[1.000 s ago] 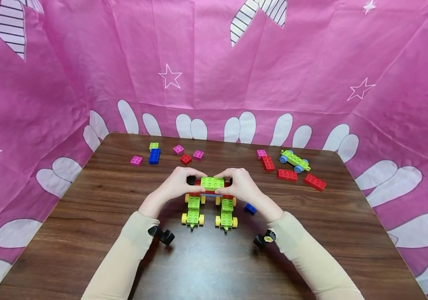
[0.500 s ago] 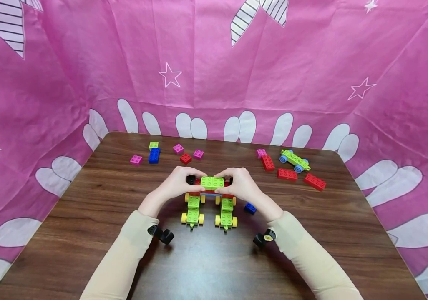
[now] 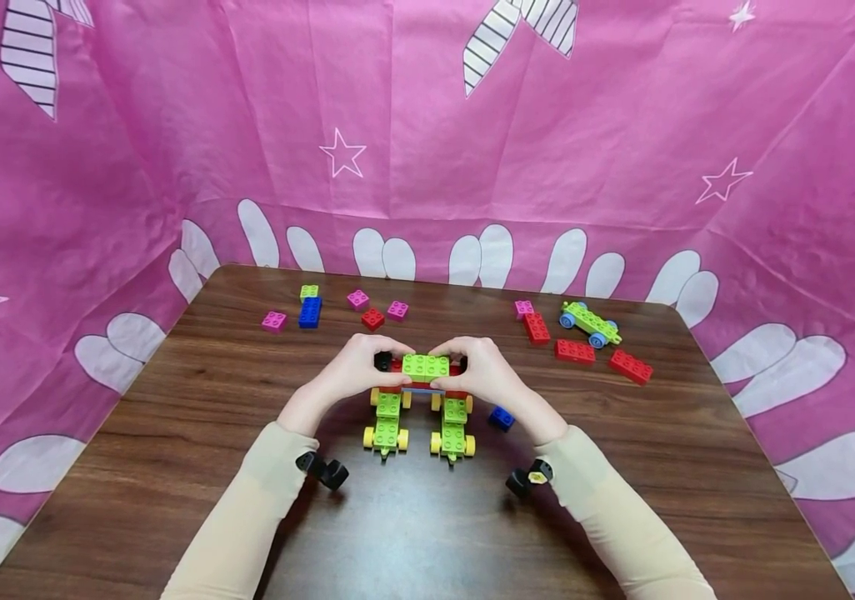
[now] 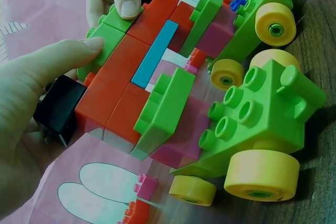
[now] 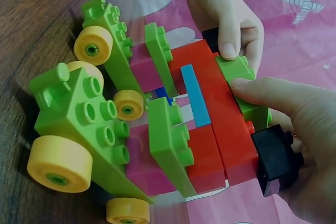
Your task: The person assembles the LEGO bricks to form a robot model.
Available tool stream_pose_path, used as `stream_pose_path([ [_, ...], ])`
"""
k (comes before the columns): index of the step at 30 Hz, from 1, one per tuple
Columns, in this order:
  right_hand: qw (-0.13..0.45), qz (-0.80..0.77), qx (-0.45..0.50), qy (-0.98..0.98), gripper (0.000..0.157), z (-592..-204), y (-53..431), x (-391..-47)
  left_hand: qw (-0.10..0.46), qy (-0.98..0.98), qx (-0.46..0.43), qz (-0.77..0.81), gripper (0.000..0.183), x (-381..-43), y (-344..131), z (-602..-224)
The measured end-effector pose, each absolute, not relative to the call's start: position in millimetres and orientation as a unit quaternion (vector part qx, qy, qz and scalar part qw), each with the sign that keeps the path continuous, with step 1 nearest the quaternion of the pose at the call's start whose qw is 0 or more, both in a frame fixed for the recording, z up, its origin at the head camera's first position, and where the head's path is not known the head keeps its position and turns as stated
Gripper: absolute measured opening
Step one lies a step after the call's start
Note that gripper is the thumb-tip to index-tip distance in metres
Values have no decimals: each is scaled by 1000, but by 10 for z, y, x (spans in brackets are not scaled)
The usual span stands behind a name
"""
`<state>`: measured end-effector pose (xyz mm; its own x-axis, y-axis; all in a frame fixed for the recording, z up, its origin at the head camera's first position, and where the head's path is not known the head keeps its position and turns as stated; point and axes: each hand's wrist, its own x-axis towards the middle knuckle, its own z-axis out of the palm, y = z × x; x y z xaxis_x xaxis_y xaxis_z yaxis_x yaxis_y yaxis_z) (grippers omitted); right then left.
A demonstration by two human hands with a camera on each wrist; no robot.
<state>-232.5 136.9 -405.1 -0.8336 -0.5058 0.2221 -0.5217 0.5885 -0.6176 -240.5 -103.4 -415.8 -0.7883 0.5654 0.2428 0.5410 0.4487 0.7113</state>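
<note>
A structure of toy building bricks stands on two green wheeled bases with yellow wheels, the left base (image 3: 387,429) and the right base (image 3: 453,433). Red bricks (image 4: 118,80) span the two, with a light blue strip (image 5: 195,95) on their near side. Two light green bricks (image 3: 426,367) sit side by side on top, and black bricks (image 5: 277,156) stick out at both ends. My left hand (image 3: 360,364) grips the upper left, its thumb on one green brick. My right hand (image 3: 478,367) grips the upper right likewise. Fingers behind the bricks are partly hidden.
A small blue brick (image 3: 502,417) lies right of the structure. At the back left are pink, red, green and blue bricks (image 3: 310,312). Back right holds several red bricks (image 3: 574,351), a pink brick (image 3: 523,309) and a green car base (image 3: 589,323) with blue wheels.
</note>
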Motion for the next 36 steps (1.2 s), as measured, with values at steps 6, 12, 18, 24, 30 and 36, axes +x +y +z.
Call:
stream_pose_path([
  [6, 12, 343, 300, -890, 35, -4046, 1379, -2338, 3, 846, 346, 406, 37, -2418, -1055, -4161],
  [12, 12, 345, 301, -889, 38, -4044, 1394, -2328, -32, 834, 379, 399, 39, -2428, -1068, -4185],
  [18, 18, 358, 299, -884, 41, -4047, 1421, -2308, -24, 839, 372, 396, 43, -2401, -1077, -4134],
  [24, 16, 374, 286, -882, 42, -4058, 1464, -2288, -20, 847, 355, 394, 39, -2370, -1092, -4095],
  [30, 6, 387, 268, -882, 41, -4078, 1506, -2285, -20, 846, 346, 406, 37, -2361, -1100, -4058],
  [36, 0, 388, 254, -886, 37, -4095, 1530, -2284, -35, 840, 333, 426, 35, -2373, -1139, -4044],
])
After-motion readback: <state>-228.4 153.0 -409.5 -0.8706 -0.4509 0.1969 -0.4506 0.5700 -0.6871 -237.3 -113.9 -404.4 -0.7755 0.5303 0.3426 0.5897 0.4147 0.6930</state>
